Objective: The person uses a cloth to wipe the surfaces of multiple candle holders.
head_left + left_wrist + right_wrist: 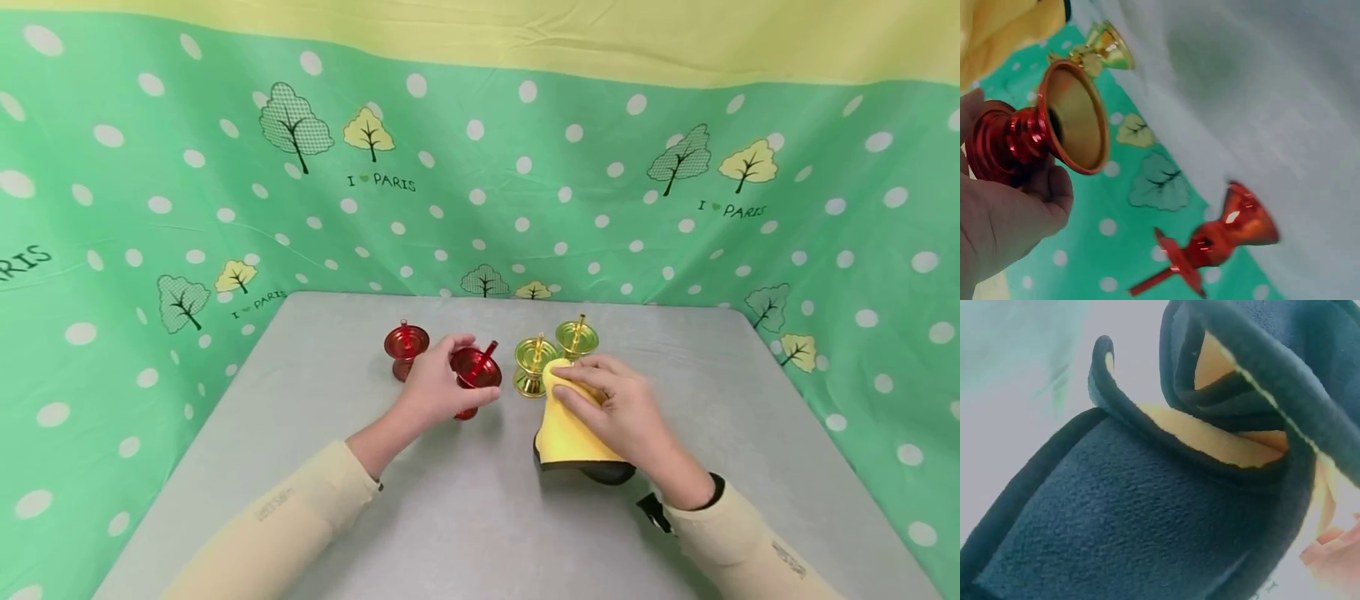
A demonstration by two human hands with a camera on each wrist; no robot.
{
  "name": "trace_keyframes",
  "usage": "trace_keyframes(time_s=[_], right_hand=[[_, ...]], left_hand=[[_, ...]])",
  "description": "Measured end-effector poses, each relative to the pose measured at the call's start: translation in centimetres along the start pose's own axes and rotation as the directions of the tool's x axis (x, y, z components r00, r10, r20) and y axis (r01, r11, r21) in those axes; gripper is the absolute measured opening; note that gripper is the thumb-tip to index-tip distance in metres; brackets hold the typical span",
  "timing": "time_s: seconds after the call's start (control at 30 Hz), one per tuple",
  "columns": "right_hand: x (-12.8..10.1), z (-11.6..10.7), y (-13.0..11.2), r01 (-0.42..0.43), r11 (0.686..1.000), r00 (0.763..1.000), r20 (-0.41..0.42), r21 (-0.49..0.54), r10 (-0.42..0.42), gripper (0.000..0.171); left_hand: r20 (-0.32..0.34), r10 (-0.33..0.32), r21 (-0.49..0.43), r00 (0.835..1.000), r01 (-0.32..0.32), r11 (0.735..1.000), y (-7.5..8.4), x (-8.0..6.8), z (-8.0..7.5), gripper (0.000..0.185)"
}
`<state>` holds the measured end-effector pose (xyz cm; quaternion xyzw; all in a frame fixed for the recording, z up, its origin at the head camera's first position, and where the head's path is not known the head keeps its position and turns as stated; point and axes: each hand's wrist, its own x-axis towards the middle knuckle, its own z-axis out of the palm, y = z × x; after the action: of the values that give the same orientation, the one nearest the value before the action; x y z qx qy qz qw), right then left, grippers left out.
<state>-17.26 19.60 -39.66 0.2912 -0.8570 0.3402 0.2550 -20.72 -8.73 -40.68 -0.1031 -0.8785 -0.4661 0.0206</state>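
My left hand [435,385] grips a shiny red candle holder [477,367] by its upper part, fingers on one side and thumb on the other. It leans in the hand, raised off the table; its hollow base [1079,119] shows in the left wrist view. In my right hand [622,404], thumb and fingers pinch a yellow cloth [570,432], which hangs folded. The cloth's dark, black-edged underside [1122,506] fills much of the right wrist view. A second red candle holder [407,342] stands upright left of my left hand.
Two gold candle holders, a nearer one [534,357] and a farther one [577,337], stand behind the cloth. All are on a grey table [450,517]. A green dotted curtain [525,192] surrounds the table's back and sides.
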Motion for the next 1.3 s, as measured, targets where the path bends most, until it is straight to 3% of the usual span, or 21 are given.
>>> trace_keyframes(time_s=[0.17,0.4,0.5,0.63,0.77,0.87,0.93,1.03,1.13,1.2,1.3], right_hand=[[0.6,1.4,-0.8,0.078,0.997,0.997,-0.001,0.019,-0.078,0.029],[0.6,2.8,-1.2,0.226,0.967,0.973,-0.026,-0.117,-0.23,0.033],[0.3,3.3,-1.1,0.314,0.925,0.943,-0.041,-0.215,-0.33,0.024],[0.3,3.9,-1.2,0.416,0.853,0.886,-0.073,-0.315,-0.458,0.017],[0.7,4.5,-1.4,0.489,0.791,0.828,-0.091,-0.367,-0.554,0.02],[0.9,5.0,-1.7,0.503,0.765,0.808,-0.095,-0.403,-0.581,0.02],[0.9,5.4,-1.7,0.481,0.771,0.82,-0.097,-0.419,-0.564,0.02],[0.8,5.7,-1.4,0.414,0.825,0.869,-0.102,-0.385,-0.484,0.019],[0.7,5.9,-0.9,0.356,0.888,0.913,-0.094,-0.289,-0.397,0.037],[0.8,6.0,-0.5,0.34,0.909,0.925,-0.086,-0.239,-0.369,0.045],[0.9,6.0,-0.3,0.332,0.92,0.933,-0.073,-0.211,-0.353,0.042]], left_hand=[[0.009,0.091,0.152,0.996,-0.092,0.984,1.2,-0.8,0.9,0.079],[0.064,0.053,0.148,0.997,-0.062,0.987,2.6,-1.0,1.4,0.08],[0.092,0.037,0.161,0.995,-0.052,0.986,3.0,-0.9,1.6,0.082],[0.115,0.058,0.201,0.992,-0.08,0.976,3.3,-0.8,1.7,0.084],[0.135,0.156,0.289,0.978,-0.19,0.938,3.7,-0.8,1.9,0.087],[0.139,0.207,0.363,0.968,-0.244,0.899,4.6,-1.0,1.9,0.088],[0.134,0.22,0.382,0.966,-0.255,0.888,5.1,-1.2,1.8,0.088],[0.127,0.217,0.368,0.968,-0.249,0.896,5.4,-1.4,1.8,0.087],[0.137,0.221,0.363,0.966,-0.256,0.896,5.2,-1.3,1.7,0.083],[0.151,0.218,0.379,0.964,-0.26,0.888,5.0,-1.2,1.8,0.081],[0.18,0.217,0.417,0.959,-0.274,0.866,5.0,-1.0,1.9,0.08]])
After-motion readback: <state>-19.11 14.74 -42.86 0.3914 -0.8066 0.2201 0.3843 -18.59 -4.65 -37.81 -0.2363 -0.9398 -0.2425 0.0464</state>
